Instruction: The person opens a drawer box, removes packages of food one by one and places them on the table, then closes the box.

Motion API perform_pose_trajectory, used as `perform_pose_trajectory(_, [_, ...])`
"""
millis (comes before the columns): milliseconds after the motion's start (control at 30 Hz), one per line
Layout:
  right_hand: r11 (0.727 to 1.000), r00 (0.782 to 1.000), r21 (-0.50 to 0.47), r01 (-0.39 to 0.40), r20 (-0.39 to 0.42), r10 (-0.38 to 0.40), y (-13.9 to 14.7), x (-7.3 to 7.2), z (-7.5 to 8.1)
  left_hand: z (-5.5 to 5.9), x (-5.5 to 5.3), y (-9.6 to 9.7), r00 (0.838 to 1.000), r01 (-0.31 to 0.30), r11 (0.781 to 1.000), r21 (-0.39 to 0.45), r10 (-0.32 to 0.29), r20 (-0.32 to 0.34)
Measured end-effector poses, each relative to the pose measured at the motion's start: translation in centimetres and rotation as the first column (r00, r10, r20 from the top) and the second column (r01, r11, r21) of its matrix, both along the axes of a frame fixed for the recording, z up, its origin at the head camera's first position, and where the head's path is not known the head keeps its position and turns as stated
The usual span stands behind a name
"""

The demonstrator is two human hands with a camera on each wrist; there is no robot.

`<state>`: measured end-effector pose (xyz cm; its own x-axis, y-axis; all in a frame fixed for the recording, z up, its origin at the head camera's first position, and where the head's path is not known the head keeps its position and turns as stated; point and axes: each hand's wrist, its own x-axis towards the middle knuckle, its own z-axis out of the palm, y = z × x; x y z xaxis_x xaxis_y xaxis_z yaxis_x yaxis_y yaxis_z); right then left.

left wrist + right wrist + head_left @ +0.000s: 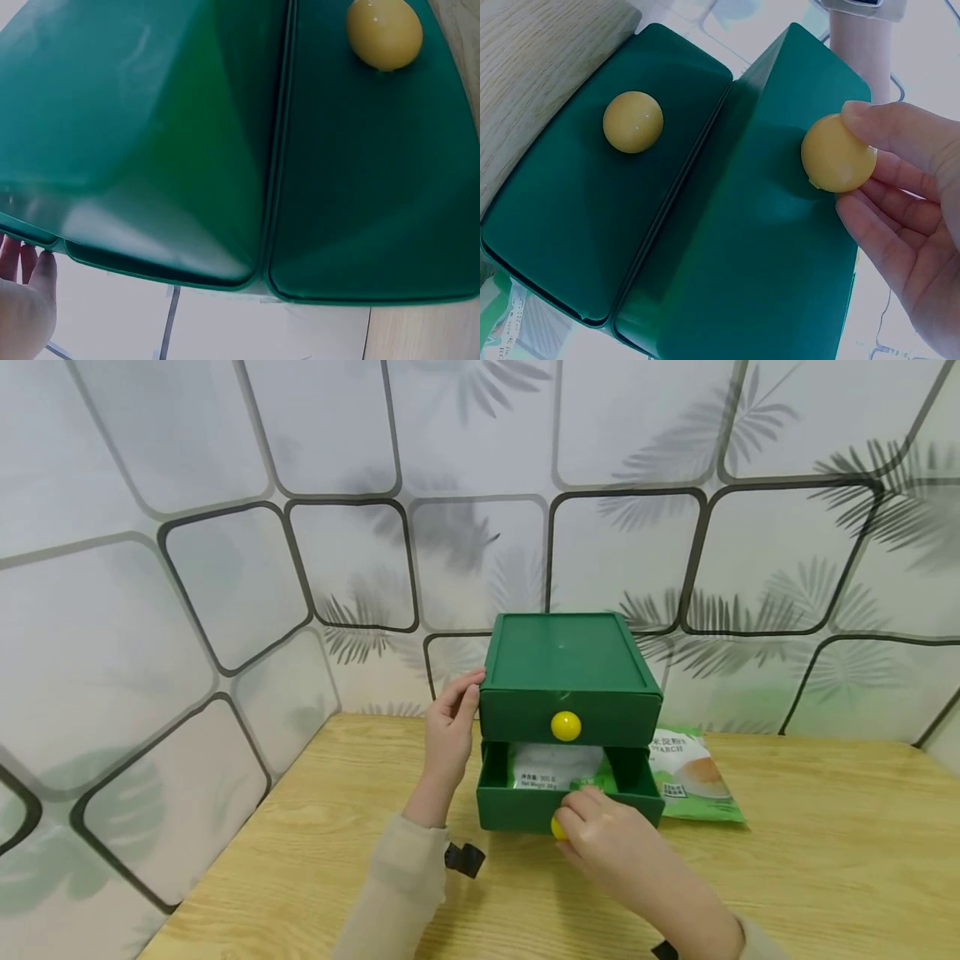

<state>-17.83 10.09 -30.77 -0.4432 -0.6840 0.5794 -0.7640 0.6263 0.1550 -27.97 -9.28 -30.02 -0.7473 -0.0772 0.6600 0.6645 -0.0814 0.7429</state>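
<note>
A green two-drawer box (pixel 570 652) stands on the wooden table, each drawer front bearing a round yellow knob. Its upper drawer (pixel 517 718) is closed. The lower drawer (pixel 517 810) is pulled partway out, with a white and green bag (pixel 555 764) lying inside. My right hand (pixel 611 835) pinches the lower drawer's yellow knob (pixel 836 154) between thumb and fingers, as the right wrist view shows. At the box's left side, my left hand (pixel 450 727) rests its fairly straight fingers near the upper front corner. Only part of that hand shows in the left wrist view.
A starch bag (pixel 697 785), white and green, lies on the table just right of the box, partly hidden behind it. Behind the table (pixel 300 827) hangs a patterned backdrop (pixel 480 560) with leaf prints. A black camera piece (pixel 465 860) sits at the left wrist.
</note>
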Motion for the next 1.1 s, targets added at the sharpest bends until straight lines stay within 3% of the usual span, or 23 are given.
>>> perform_pose_trajectory(333, [1.000,1.000,0.016,-0.009,0.026,0.009,-0.3,0.1,0.2,-0.4,0.1,-0.6,0.999,-0.016,0.996,-0.085,0.014,-0.033])
perform_pose_trajectory(500, [1.000,1.000,0.005,-0.008,0.000,0.008,-0.2,0.0,0.1,-0.3,0.0,-0.6,0.999,-0.018,0.994,-0.107,0.013,-0.044])
perform_pose_trajectory(833, [1.000,0.998,-0.017,-0.017,-0.058,0.016,0.0,0.1,-0.1,1.1,1.3,-0.1,0.999,0.005,0.993,-0.118,-0.008,-0.031])
perform_pose_trajectory(1100, [1.000,1.000,0.003,-0.020,-0.013,0.020,-0.3,0.4,0.2,-0.2,0.0,-0.7,0.999,-0.003,0.992,-0.128,-0.002,-0.035])
